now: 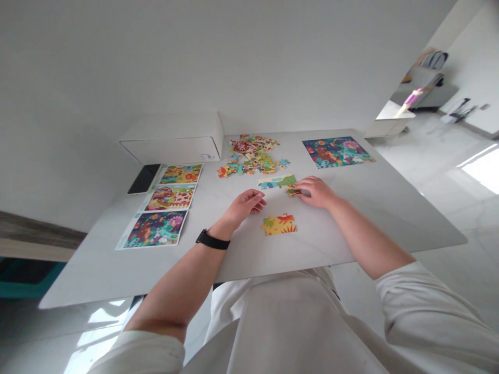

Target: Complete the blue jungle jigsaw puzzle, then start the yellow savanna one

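Note:
My right hand [316, 192] has its fingers on a small jigsaw puzzle piece [292, 190], right at the lower edge of a joined strip of green and blue pieces [276, 181]. Whether that piece is locked into the strip I cannot tell. My left hand [247, 204], a black band on its wrist, hovers by the strip's left end with loosely curled fingers and nothing visible in them. Nearer to me lies a joined yellow section [279, 224] with red and green shapes. Behind the strip is a heap of loose pieces [255, 156].
A finished dark, colourful puzzle [337, 152] lies at the back right of the white table [393, 218]. On the left are a picture sheet [156, 228] with three scenes and a black phone [144, 178]. A white box [171, 148] stands against the wall.

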Tool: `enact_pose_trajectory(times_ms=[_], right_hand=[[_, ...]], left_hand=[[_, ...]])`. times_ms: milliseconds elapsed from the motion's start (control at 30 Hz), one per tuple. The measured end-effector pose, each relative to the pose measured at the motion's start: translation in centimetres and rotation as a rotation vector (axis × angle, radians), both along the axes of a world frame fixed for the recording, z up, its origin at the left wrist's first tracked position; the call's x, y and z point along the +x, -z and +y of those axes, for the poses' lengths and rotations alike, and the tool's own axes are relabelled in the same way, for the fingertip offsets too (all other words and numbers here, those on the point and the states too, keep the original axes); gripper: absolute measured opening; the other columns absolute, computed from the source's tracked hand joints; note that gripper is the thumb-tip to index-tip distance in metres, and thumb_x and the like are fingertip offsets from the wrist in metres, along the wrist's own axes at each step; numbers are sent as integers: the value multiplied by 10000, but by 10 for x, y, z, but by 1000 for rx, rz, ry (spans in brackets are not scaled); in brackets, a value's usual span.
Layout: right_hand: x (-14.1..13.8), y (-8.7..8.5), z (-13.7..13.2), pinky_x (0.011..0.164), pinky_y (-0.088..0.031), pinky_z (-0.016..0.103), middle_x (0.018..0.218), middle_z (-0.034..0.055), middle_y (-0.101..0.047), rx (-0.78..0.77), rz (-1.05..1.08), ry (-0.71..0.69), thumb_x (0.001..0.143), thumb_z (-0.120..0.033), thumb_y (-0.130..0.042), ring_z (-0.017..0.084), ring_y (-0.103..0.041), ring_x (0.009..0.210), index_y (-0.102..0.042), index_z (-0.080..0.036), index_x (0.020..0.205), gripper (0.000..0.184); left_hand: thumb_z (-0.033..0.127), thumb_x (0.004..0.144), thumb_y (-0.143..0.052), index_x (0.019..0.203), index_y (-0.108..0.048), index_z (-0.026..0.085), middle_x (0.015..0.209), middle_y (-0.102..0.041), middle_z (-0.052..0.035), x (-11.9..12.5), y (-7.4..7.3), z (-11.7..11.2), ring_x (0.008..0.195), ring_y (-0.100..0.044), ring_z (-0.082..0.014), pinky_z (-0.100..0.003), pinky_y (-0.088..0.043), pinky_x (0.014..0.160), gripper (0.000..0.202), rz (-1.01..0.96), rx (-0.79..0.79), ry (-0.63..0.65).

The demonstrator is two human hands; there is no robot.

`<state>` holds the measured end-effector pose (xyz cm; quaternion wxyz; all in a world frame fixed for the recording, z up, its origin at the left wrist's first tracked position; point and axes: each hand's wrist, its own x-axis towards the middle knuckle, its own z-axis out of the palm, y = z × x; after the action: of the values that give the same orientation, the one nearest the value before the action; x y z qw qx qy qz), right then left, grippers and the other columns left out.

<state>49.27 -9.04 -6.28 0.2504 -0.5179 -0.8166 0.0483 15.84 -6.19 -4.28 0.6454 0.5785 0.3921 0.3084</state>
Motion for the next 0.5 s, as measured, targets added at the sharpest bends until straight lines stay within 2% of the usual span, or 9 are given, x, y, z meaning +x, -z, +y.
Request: enact_pose_trajectory(times_ms=[367, 500], right_hand=[[-2, 0, 0, 1088, -515, 528, 1270, 90, -798, 29, -88, 1, 909, -236, -688, 316, -704, 1168, -829, -268, 1201, 325], [-1, 1, 1, 1101, -521, 518, 1294, 116, -784, 46, -118, 7, 933, -241, -666, 307, -702, 1198, -819, -228, 1201, 309]], left_hand=[[639, 816, -799, 1020, -702, 196, 954, -771, -67, 0, 2, 2, 786, -681, -148, -269, -542, 714, 498, 31, 19, 29], [634, 851, -751, 1038, -684, 194, 966, -769, -69, 0, 6, 3, 799, -682, -154, -276, -548, 715, 483, 69, 94, 55]])
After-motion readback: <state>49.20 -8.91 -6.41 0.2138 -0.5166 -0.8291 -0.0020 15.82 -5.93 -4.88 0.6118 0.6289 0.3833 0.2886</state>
